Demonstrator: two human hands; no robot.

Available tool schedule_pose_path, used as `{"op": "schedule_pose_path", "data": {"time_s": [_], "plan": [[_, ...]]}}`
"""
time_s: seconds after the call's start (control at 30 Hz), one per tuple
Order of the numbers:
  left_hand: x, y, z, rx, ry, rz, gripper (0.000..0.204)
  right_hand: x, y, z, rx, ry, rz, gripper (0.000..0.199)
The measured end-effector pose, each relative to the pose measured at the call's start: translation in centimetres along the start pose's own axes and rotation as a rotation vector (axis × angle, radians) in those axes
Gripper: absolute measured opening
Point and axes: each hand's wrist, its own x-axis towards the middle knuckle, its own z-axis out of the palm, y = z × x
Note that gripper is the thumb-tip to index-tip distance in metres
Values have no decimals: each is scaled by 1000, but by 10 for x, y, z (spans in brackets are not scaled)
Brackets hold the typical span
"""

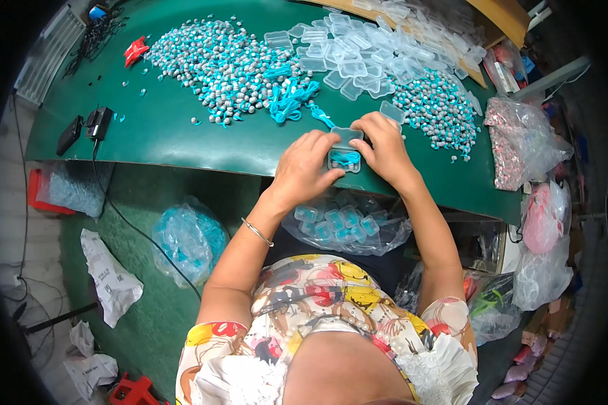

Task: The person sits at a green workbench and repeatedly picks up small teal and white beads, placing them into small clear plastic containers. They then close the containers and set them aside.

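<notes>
A small clear plastic box (345, 164) sits near the front edge of the green table, its hinged lid raised on the far side. Inside lie a coiled turquoise cord and some small grey pieces. My left hand (302, 165) grips the box's left side, thumb at the near corner and fingers by the lid. From the right, my right hand (386, 150) holds the lid's edge between thumb and fingers. Beyond my hands lie bundled turquoise cords (292, 100), with one strand trailing toward the box. Another clear lid or box (392, 113) lies beside my right fingers.
Piles of grey-and-turquoise earplugs (216, 71) and more earplugs (439, 111) flank a heap of empty clear boxes (351, 57). A plastic bag of filled boxes (338, 223) lies at my lap. Left are a black device (98, 123) with a cable and a red packet (136, 51).
</notes>
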Motion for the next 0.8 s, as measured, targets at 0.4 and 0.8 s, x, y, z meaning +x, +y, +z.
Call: {"op": "schedule_pose_path", "data": {"time_s": [0.4, 0.8], "plan": [[-1, 4, 7, 124, 13, 115, 29, -37, -14, 6, 156, 88, -163, 29], [-29, 29, 11, 43, -18, 89, 23, -19, 4, -25, 193, 16, -225, 17]]}}
